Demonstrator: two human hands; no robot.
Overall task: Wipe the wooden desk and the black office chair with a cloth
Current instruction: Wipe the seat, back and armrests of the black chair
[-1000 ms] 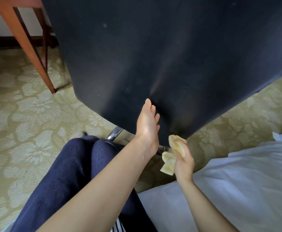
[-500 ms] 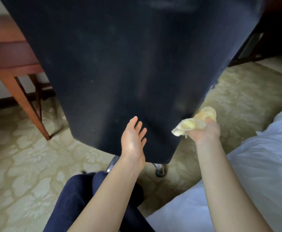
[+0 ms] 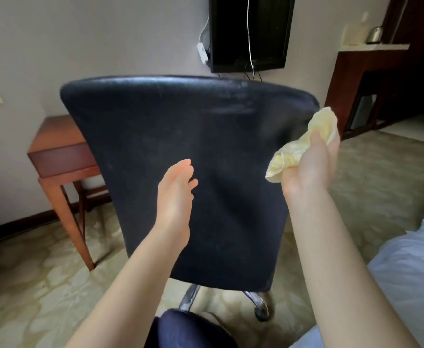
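— Cream floral carpet (image 3: 42, 285), a plain wall, a dark television (image 3: 248, 33) mounted high. Where did the black office chair (image 3: 205, 159) stand?
— On that carpet, with its backrest facing the camera and its chrome base (image 3: 190, 295) beneath. The wooden desk (image 3: 57, 149) stood behind it against the wall, past the backrest's left edge.
— And the hands?
— The left hand (image 3: 175, 194) lay flat against the middle of the backrest, fingers straight, holding nothing. The right hand (image 3: 309, 172) was at the backrest's right edge, near its top corner, fingers curled round a bunched yellow cloth (image 3: 303, 144).
— Did the cloth touch the chair?
— It overlapped that edge, but I could not tell whether it pressed there. White bedding (image 3: 407, 272) lay at the carpet's right edge, and a knee in dark trousers (image 3: 188, 327) showed below the backrest.
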